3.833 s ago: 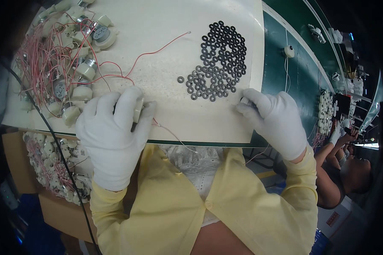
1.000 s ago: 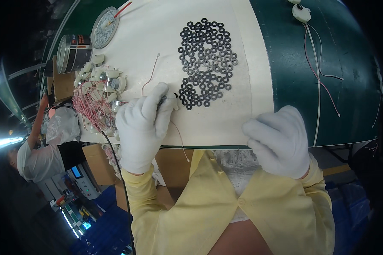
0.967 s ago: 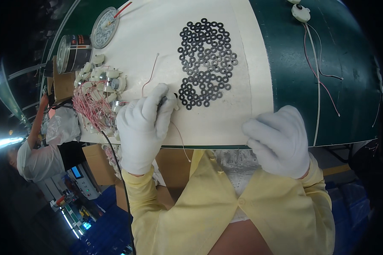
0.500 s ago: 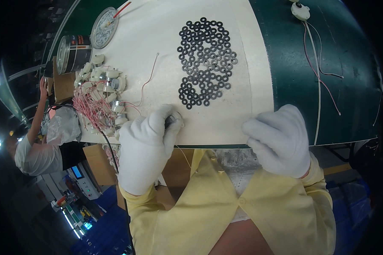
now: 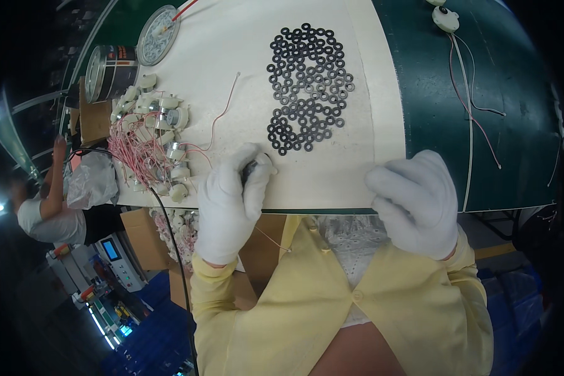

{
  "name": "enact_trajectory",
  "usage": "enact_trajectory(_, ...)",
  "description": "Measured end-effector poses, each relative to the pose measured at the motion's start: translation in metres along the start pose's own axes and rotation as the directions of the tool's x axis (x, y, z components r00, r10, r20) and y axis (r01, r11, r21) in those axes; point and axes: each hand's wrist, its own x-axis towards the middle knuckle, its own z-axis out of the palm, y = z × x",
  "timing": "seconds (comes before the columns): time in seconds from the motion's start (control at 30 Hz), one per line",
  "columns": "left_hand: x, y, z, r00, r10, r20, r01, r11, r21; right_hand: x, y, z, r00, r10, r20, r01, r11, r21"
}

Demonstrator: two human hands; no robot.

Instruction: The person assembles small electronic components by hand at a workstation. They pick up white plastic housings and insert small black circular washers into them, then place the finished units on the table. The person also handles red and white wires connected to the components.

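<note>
My left hand (image 5: 229, 203), in a white glove, is closed round a small motor (image 5: 250, 169) near the table's front edge. Only its dark side and a pale bit show between thumb and fingers, and a thin wire (image 5: 273, 239) hangs below. To the right, my gloved right hand (image 5: 413, 203) hovers by the front edge with fingers curled to the thumb; what they hold, if anything, is hidden. Beyond both hands, many black rings (image 5: 307, 103) lie flat on the white sheet (image 5: 332, 178). A heap of white-capped motors (image 5: 169, 119) with red and white wires lies left of my left hand.
A round dish (image 5: 158, 37) of pale paste with a red stick stands at the far left, beside a dark can (image 5: 109, 74). Two white motors (image 5: 445, 20) with wires lie on the green mat (image 5: 514, 144). Cardboard boxes (image 5: 145, 235) and another person (image 5: 50, 210) are at left.
My left hand has shifted right and slightly away from me, still gripping the motor. My right hand has moved slightly right. The other person's raised arm has lowered somewhat.
</note>
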Motion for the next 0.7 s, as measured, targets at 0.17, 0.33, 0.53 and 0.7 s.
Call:
enact_trajectory(0.17, -0.021, 0.015, 0.001, 0.982, 0.156, -0.11, -0.187, 0.91, -0.369, 0.026, -0.019, 0.021, 0.996, -0.002, 0.09, -0.029, 0.942, 0.333)
enact_trajectory(0.33, -0.006, 0.039, -0.001, 0.928, 0.348, -0.129, -0.371, 0.858, -0.355, 0.034, -0.018, 0.03, 0.997, 0.001, 0.074, -0.044, 0.813, 0.581)
enact_trajectory(0.53, 0.009, 0.021, -0.012, 0.933, 0.339, -0.119, -0.33, 0.94, 0.087, 0.019, -0.012, 0.012, 0.984, 0.172, 0.04, -0.174, 0.905, 0.389)
enact_trajectory(0.7, 0.056, -0.05, -0.042, 0.859, 0.284, -0.426, 0.011, 0.822, 0.569, 0.01, 0.008, -0.025, 0.95, 0.28, -0.14, -0.31, 0.909, -0.28)
